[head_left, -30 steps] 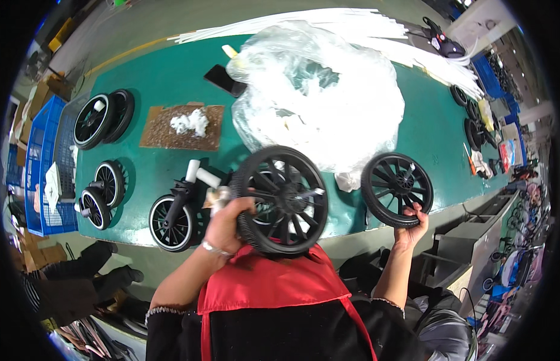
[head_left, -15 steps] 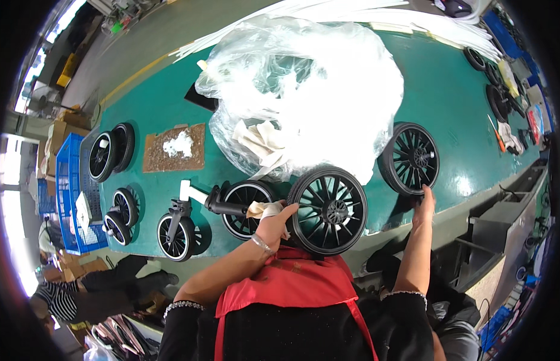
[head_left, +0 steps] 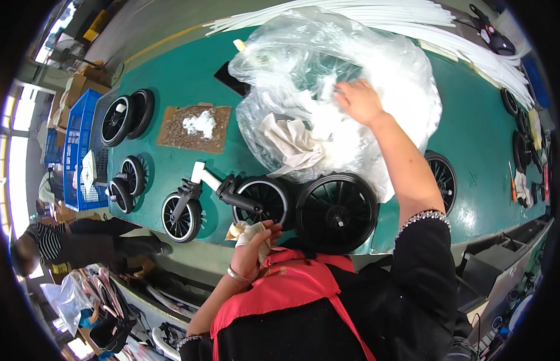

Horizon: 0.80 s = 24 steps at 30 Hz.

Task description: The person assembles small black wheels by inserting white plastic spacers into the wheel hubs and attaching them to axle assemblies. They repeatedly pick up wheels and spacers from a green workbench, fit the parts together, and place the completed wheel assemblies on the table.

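Note:
My left hand (head_left: 249,256) is at the table's near edge, its fingers curled around a crumpled off-white cloth (head_left: 244,233). Close to it stands a large black spoked wheel (head_left: 319,225) with a short axle stub at its hub. To the left is a wheeled frame part with a white tube (head_left: 206,175), a small wheel (head_left: 182,216) and a second wheel (head_left: 262,201). My right hand (head_left: 359,101) is stretched over a big clear plastic bag (head_left: 274,57), fingers extended, nothing seen in it. Another large wheel (head_left: 443,183) is partly hidden behind my right forearm.
Pairs of wheels (head_left: 116,122) (head_left: 132,174) stand at the table's left, near a brown board (head_left: 169,135) with white stuff on it and a blue crate (head_left: 75,153). Long white strips (head_left: 352,12) line the far edge. An orange-handled tool (head_left: 513,191) lies right; a person (head_left: 81,246) is lower left.
My right hand has left the right-hand wheel and reached up over the plastic bag. My left hand has come off the near wheel, which now shows its axle-stub side. The view has shifted.

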### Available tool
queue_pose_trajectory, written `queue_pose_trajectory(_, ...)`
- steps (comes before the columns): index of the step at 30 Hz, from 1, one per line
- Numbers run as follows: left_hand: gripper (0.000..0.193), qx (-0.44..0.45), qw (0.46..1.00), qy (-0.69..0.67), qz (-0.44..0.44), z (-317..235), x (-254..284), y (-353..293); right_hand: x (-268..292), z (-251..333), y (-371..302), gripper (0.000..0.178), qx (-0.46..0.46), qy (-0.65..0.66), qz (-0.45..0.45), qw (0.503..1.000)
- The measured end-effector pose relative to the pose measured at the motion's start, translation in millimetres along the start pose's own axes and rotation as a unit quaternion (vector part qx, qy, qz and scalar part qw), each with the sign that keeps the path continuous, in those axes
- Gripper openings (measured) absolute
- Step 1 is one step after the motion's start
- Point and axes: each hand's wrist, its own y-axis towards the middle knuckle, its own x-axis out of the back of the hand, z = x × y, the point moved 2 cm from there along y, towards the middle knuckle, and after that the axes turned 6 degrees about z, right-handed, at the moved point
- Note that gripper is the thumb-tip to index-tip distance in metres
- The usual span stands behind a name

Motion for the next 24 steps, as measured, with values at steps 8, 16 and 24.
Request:
queue_pose_trajectory(8,0.031,-0.015,0.991,-0.11,-0.079,1.6,45.4,-9.2,23.1,-46.4,-75.3,0.038,-0.204,-0.082,0.122,0.968)
queue_pose_trajectory(16,0.03,0.02,0.997,-0.053,-0.042,-4.7,21.8,3.9,23.7,-13.5,-82.7,0.06,-0.062,-0.02,0.019,0.998)
queue_pose_trajectory(24,0.035,0.002,0.991,-0.11,-0.073,10.8,27.7,-6.0,-13.0,37.2,-44.4,0.047,0.235,-0.03,0.15,0.96)
